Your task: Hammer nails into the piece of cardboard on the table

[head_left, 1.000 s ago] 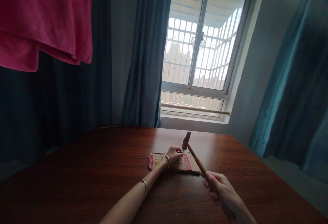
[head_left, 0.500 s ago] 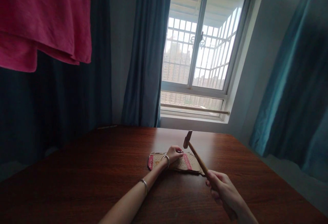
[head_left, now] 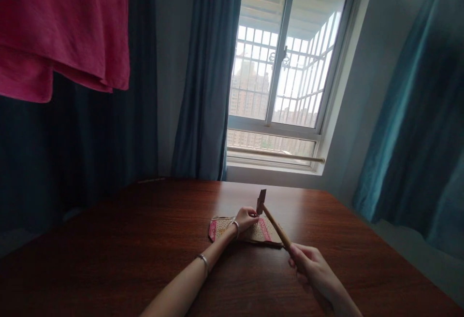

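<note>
My right hand point(head_left: 308, 266) is wrapped round the wooden handle of a hammer point(head_left: 276, 225). The hammer's dark metal head is up by the fingertips of my left hand point(head_left: 248, 218). Those left fingers are pinched together over a patterned pad point(head_left: 266, 232), tan with pink bands and dark dots. Whatever they pinch is too small to make out. The pad lies flat on the brown wooden table point(head_left: 163, 259), partly covered by my left wrist. Two bracelets circle my left arm.
A pink cloth point(head_left: 65, 32) hangs at the upper left. Blue curtains point(head_left: 208, 75) flank a barred window point(head_left: 286, 61) behind the table. A thin light strip point(head_left: 150, 180) lies near the table's far left edge.
The hammer head has moved down and slightly left, close against my left fingertips. My right hand has shifted a little left with it. My left hand stays put.
</note>
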A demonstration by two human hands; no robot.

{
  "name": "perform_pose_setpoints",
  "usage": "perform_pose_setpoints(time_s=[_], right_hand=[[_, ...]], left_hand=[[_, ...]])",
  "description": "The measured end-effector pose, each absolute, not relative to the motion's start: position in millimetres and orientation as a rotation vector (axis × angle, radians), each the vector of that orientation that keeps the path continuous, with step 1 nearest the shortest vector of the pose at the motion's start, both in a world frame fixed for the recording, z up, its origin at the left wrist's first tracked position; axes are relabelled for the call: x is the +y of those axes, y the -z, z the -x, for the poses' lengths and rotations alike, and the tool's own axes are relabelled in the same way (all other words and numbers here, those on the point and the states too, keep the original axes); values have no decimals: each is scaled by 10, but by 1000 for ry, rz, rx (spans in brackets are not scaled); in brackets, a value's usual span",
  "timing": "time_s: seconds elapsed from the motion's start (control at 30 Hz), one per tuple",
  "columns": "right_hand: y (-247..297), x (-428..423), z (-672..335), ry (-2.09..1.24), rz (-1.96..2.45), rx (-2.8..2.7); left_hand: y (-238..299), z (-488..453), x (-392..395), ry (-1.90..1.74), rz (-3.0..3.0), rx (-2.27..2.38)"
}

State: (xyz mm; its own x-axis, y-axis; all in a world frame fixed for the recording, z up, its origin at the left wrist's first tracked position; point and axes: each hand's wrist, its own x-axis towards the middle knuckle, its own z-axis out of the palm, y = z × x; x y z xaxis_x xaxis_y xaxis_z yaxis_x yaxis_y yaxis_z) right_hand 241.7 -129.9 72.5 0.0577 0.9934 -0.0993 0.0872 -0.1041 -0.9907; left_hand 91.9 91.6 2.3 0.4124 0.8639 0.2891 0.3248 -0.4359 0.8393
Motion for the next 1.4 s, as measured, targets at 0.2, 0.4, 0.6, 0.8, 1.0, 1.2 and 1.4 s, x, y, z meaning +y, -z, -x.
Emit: perform_pose_setpoints(time_s=[0.2, 0.4, 0.6, 0.8, 1.0, 1.2, 1.4], right_hand=[[-742, -1313, -2411, -1209, 1353, -1186], [-693, -1329, -2406, -1203, 1344, -1190], [-656, -1324, -2423, -1211, 1348, -1202], [-657, -1325, -2411, -1212, 1323, -1155], [-678, -1341, -2397, -1208, 1363, -1177], [-639, -1357, -2470, -1183, 1311, -1145], [-633, -1347, -2533, -1162, 1346, -1122]], left_hand=[[-67, -911, 880, -966, -1946, 995], [-10, -911, 934, -971, -1957, 986], [28, -912, 966, -977, -1992, 946], [27, -909, 966, -979, -1997, 939], [69, -923, 1001, -967, -2035, 949], [125, -944, 1041, -1006, -2024, 894], [5, -915, 956, -1008, -2067, 882]])
